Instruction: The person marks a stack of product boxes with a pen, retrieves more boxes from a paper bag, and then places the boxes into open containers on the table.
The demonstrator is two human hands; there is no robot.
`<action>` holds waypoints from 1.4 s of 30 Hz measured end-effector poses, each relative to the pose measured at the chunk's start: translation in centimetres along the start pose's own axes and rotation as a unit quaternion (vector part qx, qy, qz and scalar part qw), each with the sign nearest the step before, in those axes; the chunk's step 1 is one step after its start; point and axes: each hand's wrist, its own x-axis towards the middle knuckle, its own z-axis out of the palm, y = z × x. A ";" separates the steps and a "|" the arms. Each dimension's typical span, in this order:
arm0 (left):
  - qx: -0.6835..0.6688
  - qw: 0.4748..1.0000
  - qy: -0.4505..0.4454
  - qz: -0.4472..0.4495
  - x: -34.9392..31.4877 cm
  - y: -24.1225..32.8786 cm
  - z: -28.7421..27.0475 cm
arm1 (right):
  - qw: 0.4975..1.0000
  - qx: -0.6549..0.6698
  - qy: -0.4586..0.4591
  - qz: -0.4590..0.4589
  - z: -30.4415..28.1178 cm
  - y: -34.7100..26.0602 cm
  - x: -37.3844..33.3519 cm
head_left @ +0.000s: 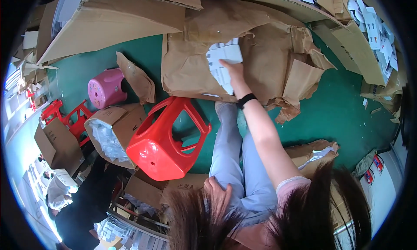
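Observation:
My right hand, with a black band on its wrist, reaches out in front of my legs. Its thumb lies on top of some white flat cartons, and the other fingers are mostly hidden. These cartons show through a torn opening in a large brown paper wrapping on the floor. My left hand rests on my left thigh with its fingers spread and nothing in them; hair covers part of it.
A red plastic stool lies tipped at my left, beside a cardboard box of clear plastic. Beyond are a pink stool and torn brown paper. White cartons fill a box at far right. A person in black stands lower left.

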 end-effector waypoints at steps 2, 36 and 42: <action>0.003 1.000 0.003 -0.011 -0.4 -0.4 0.0 | 1.000 0.006 -0.012 0.004 -1.9 -2.0 -0.7; -0.918 0.383 -0.019 0.101 -41.2 1.8 -18.3 | 0.978 0.037 -0.201 -0.029 -12.3 -41.4 -65.7; -0.930 0.274 0.181 0.167 -57.4 -6.8 -20.6 | 0.894 -0.042 -0.445 -0.022 -6.9 -42.8 -83.2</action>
